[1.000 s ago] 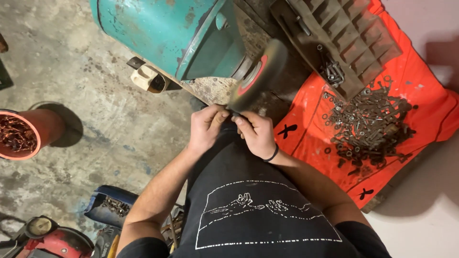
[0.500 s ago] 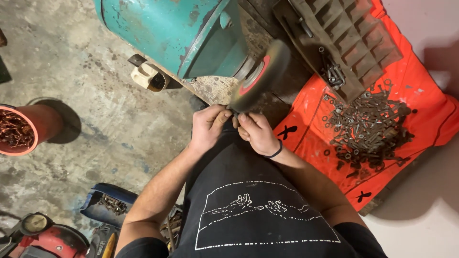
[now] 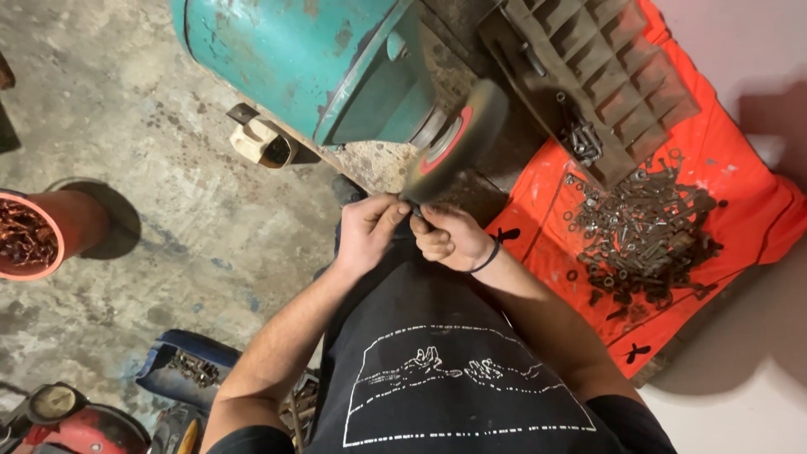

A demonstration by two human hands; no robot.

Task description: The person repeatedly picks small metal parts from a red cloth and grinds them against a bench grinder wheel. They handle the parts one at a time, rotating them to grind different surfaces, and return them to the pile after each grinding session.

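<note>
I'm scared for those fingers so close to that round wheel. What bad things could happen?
Both hands, left hand and right hand, are bare and pinch something too small to make out right at the edge of the wheel. If it spins, it might scrape the fingertips or snatch the piece away. The wristband sits near the wheel too and could perhaps catch. The pile of metal parts lies close by, so a flung piece could scatter them.

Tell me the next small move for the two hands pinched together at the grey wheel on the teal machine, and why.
Probably roll the small piece a little against the round grey wheel with the red hub. The left hand and right hand meet right at its lower edge; the piece itself is hidden between the fingers.
</note>
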